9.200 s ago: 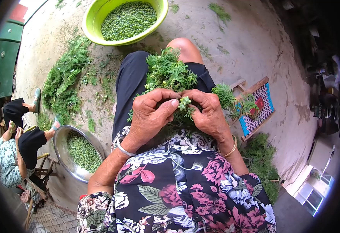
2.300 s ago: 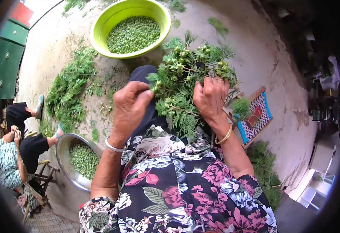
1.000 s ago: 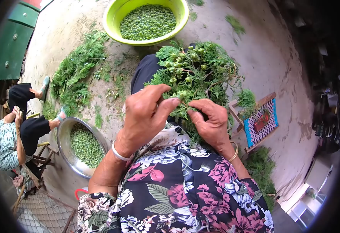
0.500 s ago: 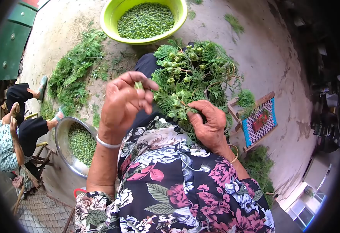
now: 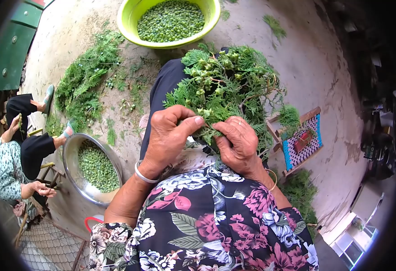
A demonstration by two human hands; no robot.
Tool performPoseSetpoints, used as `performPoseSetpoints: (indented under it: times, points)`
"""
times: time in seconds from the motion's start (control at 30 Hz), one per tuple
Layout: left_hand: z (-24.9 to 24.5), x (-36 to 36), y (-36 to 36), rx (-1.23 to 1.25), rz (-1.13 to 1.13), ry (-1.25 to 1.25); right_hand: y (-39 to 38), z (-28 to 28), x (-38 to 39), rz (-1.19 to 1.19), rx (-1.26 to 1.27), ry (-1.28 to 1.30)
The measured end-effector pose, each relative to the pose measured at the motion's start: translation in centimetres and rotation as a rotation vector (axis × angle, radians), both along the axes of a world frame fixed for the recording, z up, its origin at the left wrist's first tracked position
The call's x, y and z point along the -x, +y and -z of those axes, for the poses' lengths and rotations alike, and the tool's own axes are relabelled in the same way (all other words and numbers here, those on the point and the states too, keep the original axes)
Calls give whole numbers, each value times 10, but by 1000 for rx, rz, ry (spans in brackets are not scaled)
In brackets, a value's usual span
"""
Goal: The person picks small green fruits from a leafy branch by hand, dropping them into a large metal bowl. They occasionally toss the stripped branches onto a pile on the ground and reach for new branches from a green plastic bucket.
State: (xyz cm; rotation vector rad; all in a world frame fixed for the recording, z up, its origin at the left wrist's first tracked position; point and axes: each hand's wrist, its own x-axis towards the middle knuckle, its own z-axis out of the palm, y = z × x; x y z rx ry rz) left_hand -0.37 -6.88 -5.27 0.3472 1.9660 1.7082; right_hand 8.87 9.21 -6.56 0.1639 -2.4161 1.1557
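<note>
A bushy heap of green conifer sprigs (image 5: 234,77) with pale green cones lies over my lap. At its near edge my right hand (image 5: 238,147) pinches a sprig between thumb and fingers. Close beside it, my left hand (image 5: 168,135) is closed with thumb and forefinger against the cones of the same sprig (image 5: 208,132). The two hands are only a small gap apart, and the exact contact of the left fingertips is partly hidden by the leaves.
Ahead stands a yellow-green basin (image 5: 123,20) of green cones. A metal basin (image 5: 73,169) of cones is at left, near a seated person (image 5: 3,165). Cut branches (image 5: 87,72) lie on the ground. A woven stool (image 5: 302,141) stands at right.
My left hand has come down and right, from holding a small green piece in the air to the sprig. The seated person's hands have moved apart.
</note>
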Motion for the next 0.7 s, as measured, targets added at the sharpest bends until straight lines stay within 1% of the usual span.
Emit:
performPoseSetpoints:
  times: [0.07, 0.1, 0.17, 0.2, 0.27, 0.3, 0.37, 0.4, 0.43, 0.5, 0.53, 0.57, 0.63, 0.67, 0.7]
  points:
    - [-3, 4, -3, -15, -213, -101, -1, 0, -2, 22, 11, 10]
    - [7, 14, -14, -136, -253, -206, -2, -1, -3, 43, 19, 20]
    - [10, 40, -33, -576, -235, -525, 0, -2, -4, 27, 14, 20]
    - [9, 42, -31, -576, -237, -524, 1, -2, -4, 10, 9, 21]
    - [0, 44, -24, -582, -260, -655, 2, -3, -4, -8, 8, 30]
    - [3, 46, -25, -580, -269, -652, 2, -2, -4, -21, 5, 39]
    - [18, 48, -26, -618, -101, -690, 2, -1, -5, -34, 16, 40]
    - [28, 50, -30, -532, -15, -638, 2, -1, -5, -39, 21, 41]
    - [33, 49, -30, -534, -17, -637, 2, -1, -5, -41, 19, 41]
    - [28, 43, -24, -276, 39, -553, 2, -1, -5, -32, 19, 57]
    - [19, 39, -24, -232, 69, -665, 3, -1, -6, -31, 17, 56]
    - [23, 34, -25, -233, 71, -667, 3, -1, -6, -39, 17, 47]
    - [37, 26, -27, -270, 190, -788, 3, -1, -6, -48, 18, 38]
    - [31, 25, -26, -343, 251, -871, 3, 0, -7, -52, 16, 31]
    - [26, 22, -23, -343, 250, -872, 3, 0, -7, -57, 14, 25]
